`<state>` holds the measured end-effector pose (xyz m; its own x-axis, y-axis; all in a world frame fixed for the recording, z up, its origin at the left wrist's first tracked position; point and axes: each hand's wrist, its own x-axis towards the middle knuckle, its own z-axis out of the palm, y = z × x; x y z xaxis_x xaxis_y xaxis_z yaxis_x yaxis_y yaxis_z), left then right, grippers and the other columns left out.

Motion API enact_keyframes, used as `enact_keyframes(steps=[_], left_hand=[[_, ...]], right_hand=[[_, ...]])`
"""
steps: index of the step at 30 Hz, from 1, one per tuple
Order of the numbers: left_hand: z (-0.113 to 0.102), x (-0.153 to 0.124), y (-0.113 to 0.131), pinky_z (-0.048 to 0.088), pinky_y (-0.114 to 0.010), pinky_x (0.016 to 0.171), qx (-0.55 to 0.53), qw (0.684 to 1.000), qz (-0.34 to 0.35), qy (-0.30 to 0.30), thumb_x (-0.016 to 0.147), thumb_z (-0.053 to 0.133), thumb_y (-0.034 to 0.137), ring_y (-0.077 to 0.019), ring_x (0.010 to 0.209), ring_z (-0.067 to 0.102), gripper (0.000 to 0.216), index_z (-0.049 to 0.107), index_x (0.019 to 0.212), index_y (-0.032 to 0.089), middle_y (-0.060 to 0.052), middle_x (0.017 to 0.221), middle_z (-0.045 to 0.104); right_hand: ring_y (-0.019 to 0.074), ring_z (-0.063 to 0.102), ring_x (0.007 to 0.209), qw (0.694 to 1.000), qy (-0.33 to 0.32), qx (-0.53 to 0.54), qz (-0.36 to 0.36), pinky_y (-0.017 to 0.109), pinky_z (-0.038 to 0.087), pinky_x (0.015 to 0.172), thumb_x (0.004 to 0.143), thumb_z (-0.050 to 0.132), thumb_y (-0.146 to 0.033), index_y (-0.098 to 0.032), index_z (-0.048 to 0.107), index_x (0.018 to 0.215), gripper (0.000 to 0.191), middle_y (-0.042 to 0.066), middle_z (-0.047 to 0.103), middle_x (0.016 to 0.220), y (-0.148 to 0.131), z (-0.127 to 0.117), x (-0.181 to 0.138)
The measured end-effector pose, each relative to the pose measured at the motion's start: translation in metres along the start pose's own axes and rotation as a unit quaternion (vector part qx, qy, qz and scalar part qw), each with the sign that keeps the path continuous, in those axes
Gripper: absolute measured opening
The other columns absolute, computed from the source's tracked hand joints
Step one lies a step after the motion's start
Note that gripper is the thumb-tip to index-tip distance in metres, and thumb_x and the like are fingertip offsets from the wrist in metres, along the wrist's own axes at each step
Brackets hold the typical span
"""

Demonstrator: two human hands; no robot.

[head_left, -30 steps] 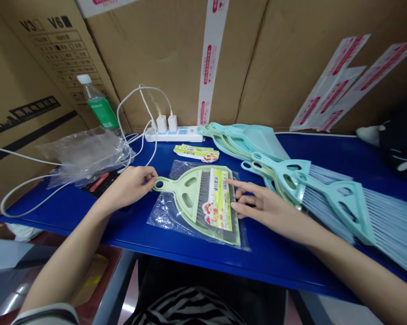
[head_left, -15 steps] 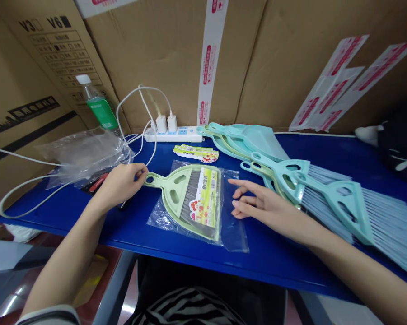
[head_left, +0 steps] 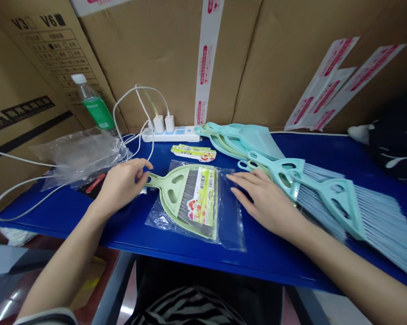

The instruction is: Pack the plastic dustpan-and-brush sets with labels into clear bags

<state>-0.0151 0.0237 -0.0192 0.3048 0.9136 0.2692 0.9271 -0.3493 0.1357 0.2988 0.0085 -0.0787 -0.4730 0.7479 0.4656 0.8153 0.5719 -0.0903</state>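
A pale green dustpan with a brush and a printed label card (head_left: pixel 186 196) lies on a clear plastic bag (head_left: pixel 230 221) in the middle of the blue table (head_left: pixel 128 234). My left hand (head_left: pixel 122 185) is closed on the end of the dustpan's handle. My right hand (head_left: pixel 260 198) lies flat with fingers stretched out on the right part of the bag, beside the dustpan.
Teal and green brushes (head_left: pixel 325 194) and stacked dustpans (head_left: pixel 244 137) lie at the right. Loose label cards (head_left: pixel 194 152), a power strip with chargers (head_left: pixel 169 132), a green-labelled bottle (head_left: pixel 93 106) and a heap of clear bags (head_left: pixel 77 155) stand behind. Cardboard boxes (head_left: pixel 156 54) wall the back.
My left hand has drawn the dustpan set leftward by its handle. My right hand left the label card and now rests flat on the bag.
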Motion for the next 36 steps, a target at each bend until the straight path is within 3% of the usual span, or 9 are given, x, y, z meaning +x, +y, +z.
enact_keyframes(steps=[2, 5, 8, 10, 15, 20, 25, 31, 36], left_hand=[[0.002, -0.003, 0.006, 0.043, -0.024, 0.062, -0.093, 0.989, 0.117, -0.011, 0.091, 0.049, 0.03, -0.0134, 0.063, 0.057, 0.021, 0.067, 0.095, 0.019, -0.001, 0.075, 0.062], [0.006, -0.008, 0.016, 0.048, -0.022, 0.068, -0.207, 0.928, 0.285, -0.12, 0.09, 0.061, 0.041, -0.0126, 0.073, 0.062, 0.025, 0.07, 0.099, 0.02, -0.003, 0.085, 0.065], [0.012, -0.012, 0.02, 0.047, -0.02, 0.064, -0.232, 0.892, 0.345, -0.176, 0.086, 0.068, 0.037, -0.0111, 0.071, 0.061, 0.022, 0.073, 0.1, 0.021, -0.003, 0.087, 0.062], [0.014, -0.012, 0.02, 0.045, -0.019, 0.062, -0.229, 0.891, 0.353, -0.17, 0.089, 0.063, 0.026, -0.0091, 0.067, 0.059, 0.015, 0.074, 0.098, 0.021, -0.003, 0.086, 0.061], [0.011, -0.009, 0.016, 0.046, -0.019, 0.065, -0.213, 0.893, 0.365, -0.156, 0.09, 0.053, 0.012, -0.0095, 0.071, 0.061, 0.026, 0.076, 0.095, 0.023, -0.003, 0.087, 0.064], [0.008, -0.008, 0.014, 0.048, -0.022, 0.07, -0.215, 0.892, 0.367, -0.155, 0.088, 0.048, 0.005, -0.0129, 0.081, 0.061, 0.034, 0.075, 0.095, 0.024, -0.005, 0.087, 0.065], [0.012, -0.006, 0.012, 0.047, -0.022, 0.07, -0.189, 0.909, 0.358, -0.097, 0.089, 0.047, 0.003, -0.0126, 0.079, 0.057, 0.034, 0.075, 0.085, 0.023, -0.004, 0.086, 0.065], [0.027, -0.003, 0.009, 0.046, -0.024, 0.064, -0.086, 0.956, 0.278, 0.022, 0.088, 0.045, 0.004, -0.0137, 0.074, 0.056, 0.034, 0.071, 0.076, 0.022, -0.001, 0.086, 0.068], [0.031, -0.001, 0.011, 0.054, -0.026, 0.076, -0.088, 0.969, 0.227, 0.031, 0.086, 0.044, 0.006, -0.0137, 0.082, 0.066, 0.028, 0.067, 0.079, 0.02, 0.0, 0.088, 0.07]], right_hand=[[0.0284, 0.064, 0.092, 1.0, -0.003, -0.003, -0.011, 0.049, 0.055, 0.082, 0.096, 0.039, -0.024, -0.016, 0.071, 0.112, 0.037, 0.011, 0.073, 0.108, 0.002, 0.001, -0.001], [0.0261, 0.065, 0.085, 1.0, 0.01, -0.003, -0.022, 0.046, 0.057, 0.078, 0.093, 0.038, -0.014, -0.016, 0.073, 0.107, 0.037, 0.009, 0.076, 0.104, 0.006, 0.0, -0.005], [0.0242, 0.064, 0.078, 0.999, 0.03, -0.004, -0.041, 0.04, 0.058, 0.07, 0.087, 0.039, -0.004, -0.014, 0.075, 0.101, 0.04, 0.008, 0.077, 0.093, 0.01, -0.006, -0.008], [0.0235, 0.063, 0.074, 0.998, 0.036, -0.007, -0.057, 0.036, 0.057, 0.063, 0.085, 0.041, -0.002, -0.015, 0.076, 0.094, 0.038, 0.007, 0.077, 0.085, 0.011, -0.011, -0.009], [0.0208, 0.06, 0.067, 0.996, 0.015, -0.006, -0.089, 0.031, 0.051, 0.056, 0.089, 0.045, -0.009, -0.02, 0.072, 0.075, 0.033, 0.005, 0.069, 0.064, 0.01, -0.026, -0.007], [0.0221, 0.06, 0.074, 0.99, 0.023, -0.067, -0.125, 0.034, 0.052, 0.064, 0.091, 0.046, -0.013, -0.02, 0.071, 0.083, 0.027, 0.008, 0.067, 0.078, 0.013, -0.03, -0.004], [0.0256, 0.064, 0.093, 0.982, 0.029, -0.054, -0.181, 0.04, 0.055, 0.078, 0.094, 0.043, -0.015, -0.021, 0.07, 0.079, 0.031, 0.008, 0.074, 0.095, 0.012, -0.028, -0.004], [0.0232, 0.066, 0.092, 0.984, -0.004, 0.031, -0.174, 0.036, 0.056, 0.076, 0.093, 0.044, -0.016, -0.021, 0.067, 0.077, 0.029, 0.007, 0.075, 0.087, 0.004, -0.037, -0.004], [0.0171, 0.066, 0.077, 0.98, -0.044, 0.11, -0.159, 0.029, 0.054, 0.067, 0.091, 0.045, -0.016, -0.022, 0.068, 0.078, 0.027, 0.004, 0.073, 0.079, -0.002, -0.041, -0.005]])
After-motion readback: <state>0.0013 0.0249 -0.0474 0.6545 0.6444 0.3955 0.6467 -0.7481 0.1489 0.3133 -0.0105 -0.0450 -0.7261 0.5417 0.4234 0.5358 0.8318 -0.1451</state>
